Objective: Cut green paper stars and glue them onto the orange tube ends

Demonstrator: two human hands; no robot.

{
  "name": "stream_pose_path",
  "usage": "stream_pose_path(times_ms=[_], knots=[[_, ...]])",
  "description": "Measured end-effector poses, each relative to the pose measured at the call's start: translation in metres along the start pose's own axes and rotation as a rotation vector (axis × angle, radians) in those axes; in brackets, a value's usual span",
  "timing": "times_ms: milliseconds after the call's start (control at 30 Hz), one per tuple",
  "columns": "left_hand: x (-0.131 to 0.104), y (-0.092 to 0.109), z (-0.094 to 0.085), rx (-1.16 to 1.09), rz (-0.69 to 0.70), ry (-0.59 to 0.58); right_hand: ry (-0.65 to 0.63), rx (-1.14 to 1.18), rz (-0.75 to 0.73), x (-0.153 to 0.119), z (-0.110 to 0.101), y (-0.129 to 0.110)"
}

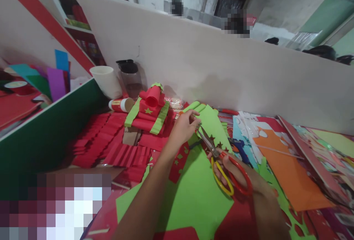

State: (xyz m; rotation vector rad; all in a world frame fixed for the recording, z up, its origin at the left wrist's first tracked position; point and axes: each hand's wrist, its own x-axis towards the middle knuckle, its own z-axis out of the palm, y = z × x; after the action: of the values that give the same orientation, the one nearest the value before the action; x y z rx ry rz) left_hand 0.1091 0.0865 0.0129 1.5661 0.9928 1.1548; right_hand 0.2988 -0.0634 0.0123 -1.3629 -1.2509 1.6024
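Note:
My right hand [228,162] is around the handles of a pair of scissors [208,142], one loop red and one yellow. The blades point up and left, slightly apart. At their tips my left hand [188,123] has its fingers pinched together; whatever is between them is too small to make out. Beneath both hands lies bright green paper [199,192]. A red paper strip [175,168] bearing small green shapes rests on it, under my left forearm. Several small star cutouts [219,144] lie just beyond the scissors.
A red paper model [146,116] with green strips stands behind pleated red paper [96,136]. A white cup [106,81], dark-lidded bottle [129,79] and glue tube [121,105] line the left. A blue glue gun [240,149] and orange paper [287,170] lie right. A white partition [179,55] rises behind.

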Motion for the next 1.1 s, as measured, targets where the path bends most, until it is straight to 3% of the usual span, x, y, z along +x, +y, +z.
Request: stream_pose_path(times_ms=[100, 300, 500, 833, 1100], knots=[[0.000, -0.002, -0.001, 0.010, 0.012, 0.005, 0.033, -0.023, -0.042, 0.006, 0.003, 0.004], [0.003, -0.006, 0.002, -0.176, -0.104, -0.005, -0.030, -0.049, -0.123, 0.024, 0.007, 0.011], [0.001, -0.006, 0.005, -0.184, -0.147, -0.043, 0.048, -0.118, -0.138, 0.026, 0.016, 0.010], [0.003, -0.010, 0.007, -0.175, -0.131, -0.069, 0.119, -0.142, -0.167, 0.028, 0.023, 0.005], [0.001, -0.012, 0.006, -0.023, -0.018, -0.091, 0.118, -0.179, -0.190, 0.030, 0.020, 0.010]])
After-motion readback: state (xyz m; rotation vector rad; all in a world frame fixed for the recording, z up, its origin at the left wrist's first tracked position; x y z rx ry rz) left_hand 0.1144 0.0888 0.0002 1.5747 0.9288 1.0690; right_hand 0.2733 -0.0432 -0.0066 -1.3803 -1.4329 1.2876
